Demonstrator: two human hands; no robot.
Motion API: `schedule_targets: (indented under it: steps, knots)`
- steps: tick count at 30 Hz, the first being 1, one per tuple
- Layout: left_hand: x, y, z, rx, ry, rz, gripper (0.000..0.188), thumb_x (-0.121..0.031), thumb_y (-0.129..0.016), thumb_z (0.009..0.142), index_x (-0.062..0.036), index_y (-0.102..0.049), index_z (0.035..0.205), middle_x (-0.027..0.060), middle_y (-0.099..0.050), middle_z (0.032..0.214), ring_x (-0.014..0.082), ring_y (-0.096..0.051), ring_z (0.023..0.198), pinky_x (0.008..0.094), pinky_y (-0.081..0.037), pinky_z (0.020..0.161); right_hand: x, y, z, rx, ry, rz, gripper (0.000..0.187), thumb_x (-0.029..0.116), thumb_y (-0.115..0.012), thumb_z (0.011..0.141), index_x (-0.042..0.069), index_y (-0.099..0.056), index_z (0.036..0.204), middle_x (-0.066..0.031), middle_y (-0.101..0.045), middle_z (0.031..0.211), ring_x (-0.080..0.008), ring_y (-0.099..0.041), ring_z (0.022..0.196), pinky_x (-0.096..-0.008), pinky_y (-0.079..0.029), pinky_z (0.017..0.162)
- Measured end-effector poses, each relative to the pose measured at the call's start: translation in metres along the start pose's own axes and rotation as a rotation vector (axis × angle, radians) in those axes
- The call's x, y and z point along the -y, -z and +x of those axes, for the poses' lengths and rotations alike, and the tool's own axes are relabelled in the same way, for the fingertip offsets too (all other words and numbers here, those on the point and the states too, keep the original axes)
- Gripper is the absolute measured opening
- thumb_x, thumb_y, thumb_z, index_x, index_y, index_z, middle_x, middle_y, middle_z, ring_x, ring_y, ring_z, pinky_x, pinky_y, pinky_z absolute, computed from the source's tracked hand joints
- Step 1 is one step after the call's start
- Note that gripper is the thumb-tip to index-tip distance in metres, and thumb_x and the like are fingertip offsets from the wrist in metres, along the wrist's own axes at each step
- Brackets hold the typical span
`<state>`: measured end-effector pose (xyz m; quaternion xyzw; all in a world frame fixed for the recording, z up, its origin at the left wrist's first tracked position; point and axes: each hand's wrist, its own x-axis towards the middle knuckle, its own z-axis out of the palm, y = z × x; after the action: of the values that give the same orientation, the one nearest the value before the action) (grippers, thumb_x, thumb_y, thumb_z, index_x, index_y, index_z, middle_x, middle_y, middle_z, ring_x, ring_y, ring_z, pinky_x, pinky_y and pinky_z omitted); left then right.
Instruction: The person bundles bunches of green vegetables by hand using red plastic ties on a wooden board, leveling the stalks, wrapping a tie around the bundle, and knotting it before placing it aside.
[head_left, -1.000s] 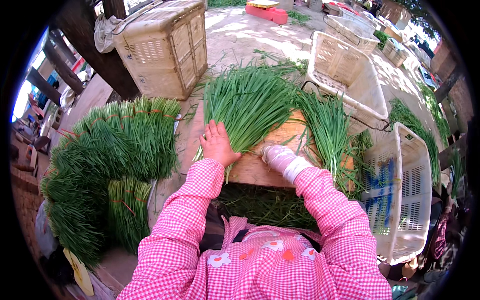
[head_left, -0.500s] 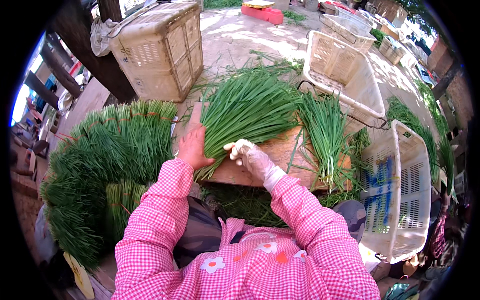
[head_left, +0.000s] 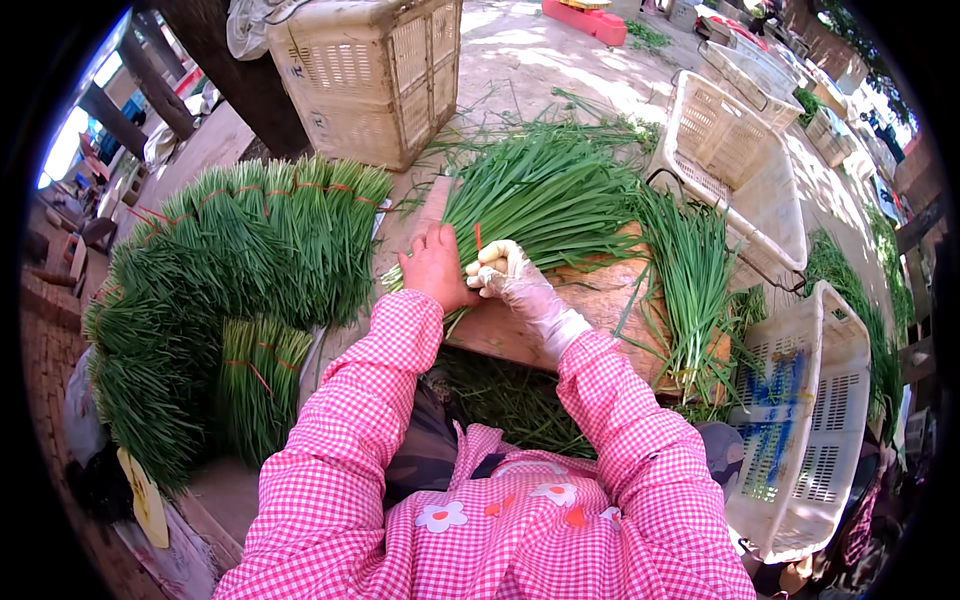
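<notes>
A big bunch of long green garlic chives (head_left: pixel 565 190) lies across a low wooden board (head_left: pixel 590 315). My bare left hand (head_left: pixel 437 268) is closed round its stem end. Right beside it my right hand (head_left: pixel 510 285), in a pale glove, is closed with its fingertips pinched together at the stems. A thin red tie (head_left: pixel 478 236) sticks up from those fingertips. On the board's right side rests a smaller loose pile of chives (head_left: pixel 690 290), touched by neither hand.
Chive bundles (head_left: pixel 200 290) bound with red ties stand packed at my left. A plastic crate (head_left: pixel 365 85) stands ahead on the left, another crate (head_left: pixel 735 150) ahead on the right, and a blue-marked crate (head_left: pixel 800 420) at my right. Loose leaves (head_left: pixel 510 400) lie below the board.
The view has shifted, so the scene sits further right. My hands have come closer together at the stems, and the red tie now shows upright at my right fingertips.
</notes>
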<state>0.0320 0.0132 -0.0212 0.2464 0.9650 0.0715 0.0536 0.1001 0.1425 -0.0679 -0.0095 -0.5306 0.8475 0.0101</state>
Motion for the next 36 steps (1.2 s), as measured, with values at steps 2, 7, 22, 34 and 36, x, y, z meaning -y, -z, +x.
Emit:
schedule_targets:
  steps: [2,7,22,34,36]
  knots:
    - [0.000,0.002,0.000,0.010,0.007,-0.008,0.101,-0.039,-0.085,0.046,-0.0049,-0.032,0.124,0.0117,-0.037,0.130,0.0312,-0.041,0.118,0.0572,-0.036,0.091,0.001,-0.005,0.000,-0.098,-0.012,-0.029,0.029,0.011,-0.061,0.085,0.006,-0.044,0.108,-0.0066,-0.061,0.091,-0.0123,-0.059,0.074,-0.0240,-0.047,0.064]
    - [0.003,-0.005,0.001,-0.054,-0.005,0.015,0.095,-0.038,-0.084,0.049,-0.0054,-0.033,0.122,0.0114,-0.037,0.129,0.0311,-0.041,0.117,0.0559,-0.037,0.090,-0.002,-0.014,-0.013,-0.261,-0.009,-0.169,0.014,0.016,-0.057,0.087,0.005,-0.054,0.094,-0.0012,-0.059,0.073,-0.0070,-0.052,0.059,-0.0191,-0.041,0.053]
    - [-0.006,-0.016,-0.028,-0.003,-0.122,-0.039,0.097,-0.036,-0.081,0.052,-0.0042,-0.032,0.129,0.0098,-0.037,0.131,0.0278,-0.039,0.119,0.0504,-0.033,0.096,0.032,-0.053,0.001,-0.213,0.194,-0.558,0.006,0.005,-0.053,0.088,0.003,-0.055,0.082,0.0023,-0.053,0.068,-0.0052,-0.046,0.063,-0.0212,-0.040,0.061]
    - [0.067,-0.032,0.057,0.383,-0.025,-1.317,0.033,-0.016,-0.071,0.065,-0.0012,-0.061,0.092,0.0047,-0.059,0.077,0.0143,-0.053,0.075,0.0279,-0.042,0.070,0.025,-0.029,0.061,-0.258,-0.315,-0.721,0.008,0.008,-0.056,0.085,0.005,-0.059,0.078,-0.0004,-0.059,0.062,-0.0069,-0.046,0.050,-0.0216,-0.037,0.047]
    - [0.071,-0.045,0.071,0.345,0.026,-1.470,0.015,-0.007,-0.066,0.069,-0.0010,-0.064,0.083,0.0010,-0.058,0.069,0.0107,-0.051,0.068,0.0246,-0.041,0.065,0.022,-0.026,0.064,-0.270,-0.322,-0.781,0.008,0.009,-0.057,0.084,0.005,-0.059,0.078,-0.0009,-0.059,0.061,-0.0068,-0.047,0.050,-0.0213,-0.038,0.048]
